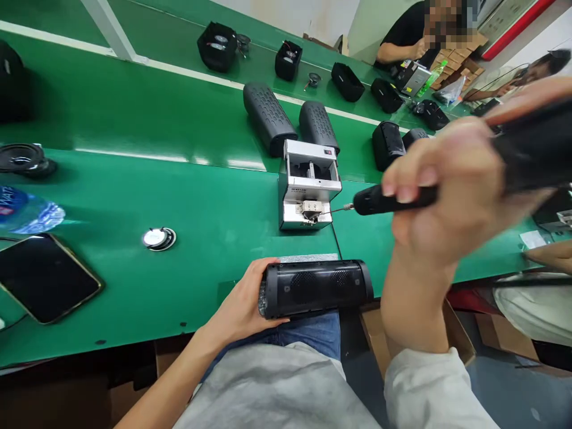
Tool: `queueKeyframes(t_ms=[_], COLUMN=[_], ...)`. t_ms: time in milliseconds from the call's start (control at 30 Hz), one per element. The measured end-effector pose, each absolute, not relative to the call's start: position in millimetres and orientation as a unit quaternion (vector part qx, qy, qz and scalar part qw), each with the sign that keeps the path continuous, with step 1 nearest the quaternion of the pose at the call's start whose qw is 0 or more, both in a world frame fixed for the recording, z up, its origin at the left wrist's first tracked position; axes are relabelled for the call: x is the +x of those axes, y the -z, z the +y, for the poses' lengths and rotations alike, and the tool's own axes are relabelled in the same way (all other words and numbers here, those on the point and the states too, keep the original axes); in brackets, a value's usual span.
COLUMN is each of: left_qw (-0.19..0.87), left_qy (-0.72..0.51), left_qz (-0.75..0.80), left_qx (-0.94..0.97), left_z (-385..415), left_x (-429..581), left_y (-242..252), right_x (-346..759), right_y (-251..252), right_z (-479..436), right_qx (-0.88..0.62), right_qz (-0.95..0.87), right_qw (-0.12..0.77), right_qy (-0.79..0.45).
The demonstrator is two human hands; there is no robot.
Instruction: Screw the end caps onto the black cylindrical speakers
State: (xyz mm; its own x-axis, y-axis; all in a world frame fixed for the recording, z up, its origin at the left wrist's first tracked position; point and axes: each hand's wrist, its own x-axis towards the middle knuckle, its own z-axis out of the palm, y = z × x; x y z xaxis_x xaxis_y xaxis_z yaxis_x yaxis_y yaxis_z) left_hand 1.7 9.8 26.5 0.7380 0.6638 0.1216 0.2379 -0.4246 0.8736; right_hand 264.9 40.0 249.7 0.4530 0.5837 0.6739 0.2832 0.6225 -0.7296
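Observation:
My left hand (250,298) grips the left end of a black speaker (319,287) at the table's front edge. Small perforated patches and screw holes show on the speaker's upper face. Raised on the right, my right hand (456,179) is wrapped round a black electric screwdriver (388,199), slightly blurred. Its thin bit points left and reaches the front of a silver screw feeder (310,190). Whether a screw sits on the bit is too small to tell.
Behind the feeder lie two black textured speaker shells (268,116). A round speaker driver (158,238), a phone (49,277) and a water bottle (29,210) are on the left. More black housings (288,59) line the far green table (179,107). Co-workers (404,39) sit across and to the right.

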Motion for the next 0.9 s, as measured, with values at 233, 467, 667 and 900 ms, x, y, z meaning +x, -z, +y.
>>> queueKeyframes(t_ms=[233, 467, 667, 900], left_qw=[0.446, 0.45, 0.446, 0.441], left_qy=[-0.25, -0.253, -0.253, -0.241], left_qz=[0.272, 0.267, 0.276, 0.275], left_qx=[0.815, 0.814, 0.813, 0.82], left_z=[9, 9, 10, 10], left_x=[2, 3, 2, 1], left_y=[-23, -22, -21, -23], right_x=[240, 246, 256, 256], right_y=[-222, -221, -215, -214], right_z=[76, 72, 82, 75], right_qx=[-0.438, -0.48, -0.508, -0.531], right_qz=[-0.519, -0.501, -0.518, -0.496], right_qw=[0.731, 0.72, 0.688, 0.683], right_qy=[-0.064, -0.015, -0.037, -0.072])
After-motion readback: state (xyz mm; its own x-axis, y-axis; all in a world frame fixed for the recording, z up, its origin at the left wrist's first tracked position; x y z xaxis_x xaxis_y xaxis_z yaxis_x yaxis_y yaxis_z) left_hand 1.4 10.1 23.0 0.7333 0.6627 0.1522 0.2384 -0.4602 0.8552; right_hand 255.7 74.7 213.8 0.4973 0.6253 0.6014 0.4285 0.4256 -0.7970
